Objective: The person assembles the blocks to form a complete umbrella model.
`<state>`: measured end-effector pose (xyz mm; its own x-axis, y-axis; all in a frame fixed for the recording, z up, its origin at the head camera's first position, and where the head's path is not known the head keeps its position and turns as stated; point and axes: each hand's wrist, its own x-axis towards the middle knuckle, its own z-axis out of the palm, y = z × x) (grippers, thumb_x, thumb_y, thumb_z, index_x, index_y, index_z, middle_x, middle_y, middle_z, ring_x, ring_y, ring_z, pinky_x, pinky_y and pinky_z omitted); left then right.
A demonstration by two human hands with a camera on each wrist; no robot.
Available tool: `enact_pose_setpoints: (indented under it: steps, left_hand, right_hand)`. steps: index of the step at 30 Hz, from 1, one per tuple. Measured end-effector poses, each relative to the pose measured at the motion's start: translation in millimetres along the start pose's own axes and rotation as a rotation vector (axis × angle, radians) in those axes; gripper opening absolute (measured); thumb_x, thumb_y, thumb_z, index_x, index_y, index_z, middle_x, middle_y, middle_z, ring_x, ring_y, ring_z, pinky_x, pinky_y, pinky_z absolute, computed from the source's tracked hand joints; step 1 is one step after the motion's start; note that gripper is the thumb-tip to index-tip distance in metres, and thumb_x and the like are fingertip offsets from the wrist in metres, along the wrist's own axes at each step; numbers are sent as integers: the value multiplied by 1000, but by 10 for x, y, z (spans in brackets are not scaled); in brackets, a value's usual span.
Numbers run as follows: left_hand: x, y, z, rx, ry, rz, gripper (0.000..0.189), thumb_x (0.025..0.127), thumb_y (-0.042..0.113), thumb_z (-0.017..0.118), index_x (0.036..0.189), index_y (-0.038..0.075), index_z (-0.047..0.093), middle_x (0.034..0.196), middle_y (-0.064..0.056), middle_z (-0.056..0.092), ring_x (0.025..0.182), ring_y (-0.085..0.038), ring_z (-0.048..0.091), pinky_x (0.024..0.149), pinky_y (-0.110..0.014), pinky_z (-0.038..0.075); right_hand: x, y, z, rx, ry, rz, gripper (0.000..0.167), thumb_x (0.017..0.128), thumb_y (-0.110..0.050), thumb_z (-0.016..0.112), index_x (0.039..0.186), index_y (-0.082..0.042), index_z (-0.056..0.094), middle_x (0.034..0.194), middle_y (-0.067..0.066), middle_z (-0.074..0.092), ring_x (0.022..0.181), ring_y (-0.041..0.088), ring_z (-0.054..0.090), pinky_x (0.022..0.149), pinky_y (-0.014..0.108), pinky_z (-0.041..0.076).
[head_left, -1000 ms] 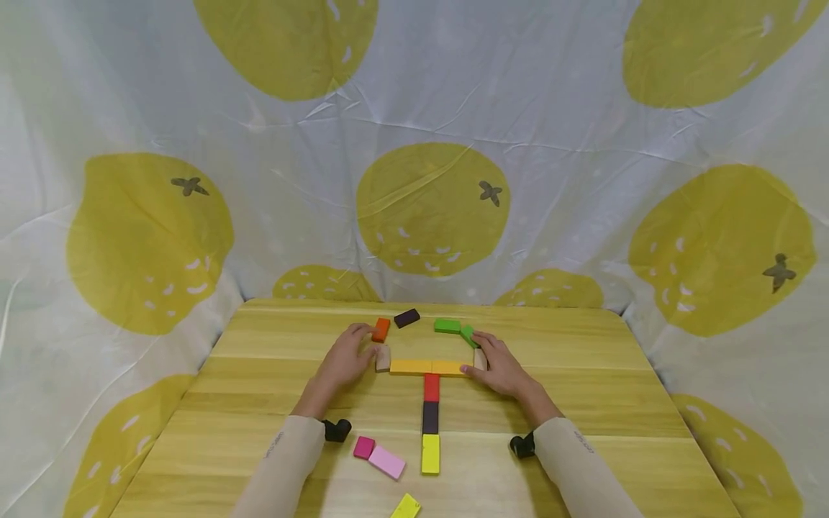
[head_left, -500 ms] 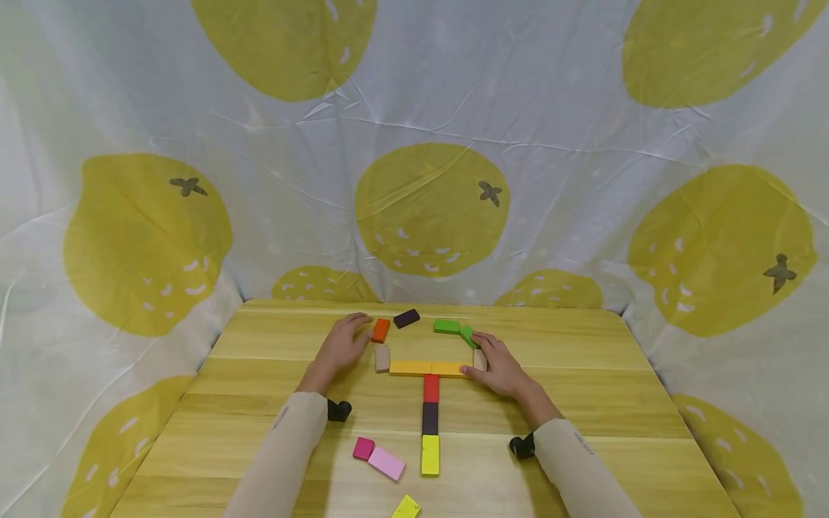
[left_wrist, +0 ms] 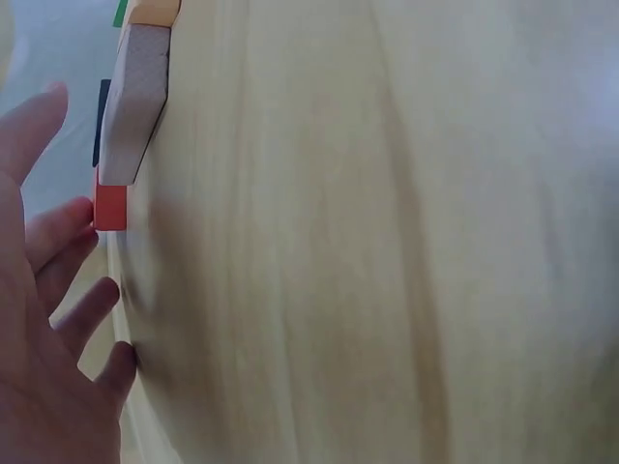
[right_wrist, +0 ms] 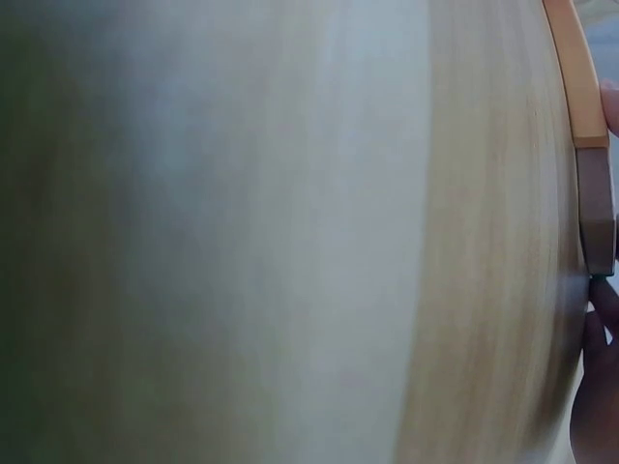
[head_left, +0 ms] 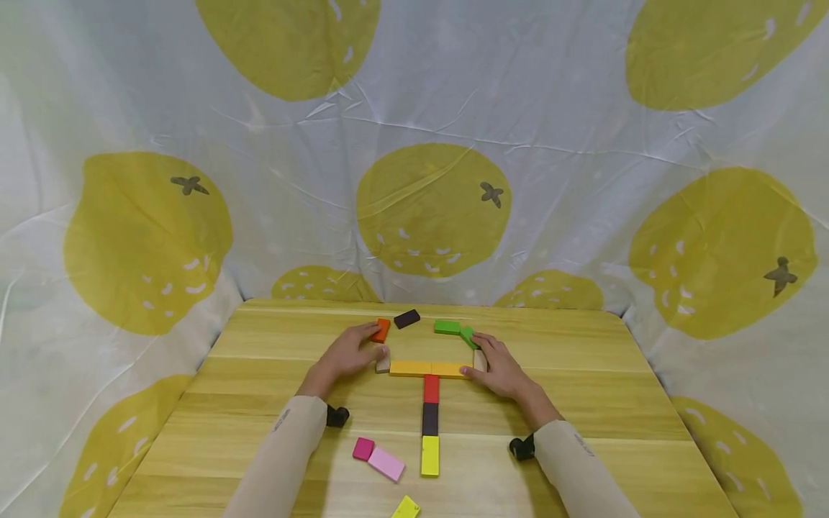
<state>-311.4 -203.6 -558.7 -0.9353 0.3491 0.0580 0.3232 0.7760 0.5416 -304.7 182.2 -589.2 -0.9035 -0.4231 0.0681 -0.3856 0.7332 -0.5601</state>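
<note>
At the back of the table, my left hand (head_left: 346, 352) touches an orange-red block (head_left: 384, 330) with its fingertips. Its thumb overlaps a plain wooden block (head_left: 383, 365) in the head view; in the left wrist view the fingers are spread and the thumb stands apart from that wooden block (left_wrist: 135, 106). My right hand (head_left: 501, 368) rests by a second wooden block (head_left: 480, 359), its fingertips at a small green block (head_left: 468, 336) and its thumb on the right one of two end-to-end orange-yellow blocks (head_left: 411, 368). Only part of the right hand shows in the right wrist view.
A longer green block (head_left: 447, 327) and a dark block (head_left: 406, 319) lie near the back edge. Red (head_left: 431, 388), dark (head_left: 430, 419) and yellow (head_left: 430, 456) blocks run toward the front. Magenta (head_left: 363, 449), pink (head_left: 386, 465) and another yellow block (head_left: 406, 507) lie front left.
My left hand first drew off the plain wooden block toward the back left, then came back right, fingers now at the orange-red block. The right hand has stayed in place.
</note>
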Motion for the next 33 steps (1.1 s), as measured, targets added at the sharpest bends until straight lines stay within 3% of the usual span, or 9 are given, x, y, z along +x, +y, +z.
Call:
enact_pose_setpoints:
  steps: [4, 12, 27, 33]
  left_hand:
    - [-16, -4, 25, 18, -25, 5, 76, 98, 48, 64, 157, 5, 43, 165, -14, 37, 152, -40, 34, 124, -57, 30]
    - [-55, 64, 11, 57, -18, 41, 71, 100, 45, 63, 155, 4, 46, 163, -14, 41, 151, -40, 36, 124, -57, 31]
    - [-25, 109, 52, 26, -46, 73, 78, 97, 50, 65, 156, 5, 43, 163, -18, 39, 152, -40, 35, 124, -56, 30]
    - [-33, 145, 61, 56, -15, 74, 70, 100, 44, 62, 155, 3, 45, 162, -18, 40, 150, -41, 37, 122, -57, 33]
  right_hand:
    - [-15, -21, -15, 3, 0, 6, 86, 94, -56, 67, 160, -10, 36, 167, 8, 32, 150, 36, 35, 121, 58, 35]
    - [-24, -27, -11, 8, 6, 8, 87, 93, -56, 68, 159, -9, 37, 167, 9, 32, 149, 36, 35, 121, 58, 34]
    - [-7, -8, -14, 2, -1, 12, 88, 94, -57, 67, 160, -10, 35, 167, 7, 31, 150, 36, 35, 122, 57, 34]
    - [-18, -19, 3, 9, 7, 6, 87, 93, -57, 67, 160, -9, 36, 167, 8, 32, 150, 36, 35, 121, 58, 34]
